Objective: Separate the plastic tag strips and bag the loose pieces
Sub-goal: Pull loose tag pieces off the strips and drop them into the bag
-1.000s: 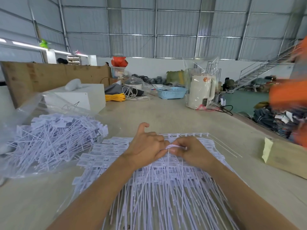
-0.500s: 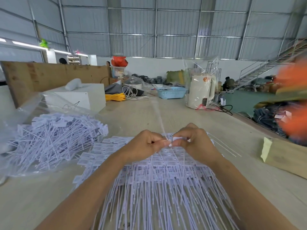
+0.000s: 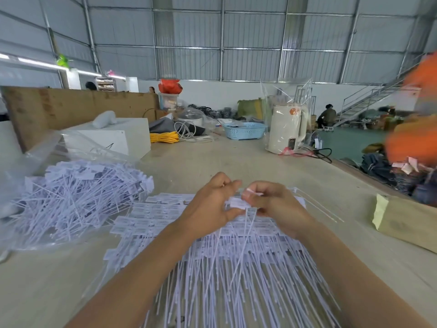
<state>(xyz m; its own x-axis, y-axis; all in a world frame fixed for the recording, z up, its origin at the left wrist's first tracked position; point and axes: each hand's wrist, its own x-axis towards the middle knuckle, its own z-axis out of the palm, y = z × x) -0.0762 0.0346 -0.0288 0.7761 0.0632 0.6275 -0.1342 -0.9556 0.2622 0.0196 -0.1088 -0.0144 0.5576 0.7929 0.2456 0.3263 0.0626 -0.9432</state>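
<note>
A big sheet of joined white plastic tag strips (image 3: 231, 263) lies flat on the table in front of me, thin tails pointing toward me. My left hand (image 3: 210, 207) and my right hand (image 3: 274, 207) meet over its far edge. Both pinch a white tag piece (image 3: 238, 203) between fingertips, its tails hanging down over the sheet. To the left, a clear plastic bag (image 3: 35, 162) lies open with a heap of loose separated tags (image 3: 78, 192) inside it.
A brown paper packet (image 3: 406, 223) lies at the right table edge. Farther back stand a white box (image 3: 113, 136), yellow cable, a blue basket (image 3: 244, 131) and a wrapped white kettle (image 3: 287, 129). A blurred orange-clad person (image 3: 416, 136) is at far right.
Both hands lifted from the sheet's far edge and have come back down slightly, now with a tag piece pinched between them. The orange figure at right keeps shifting.
</note>
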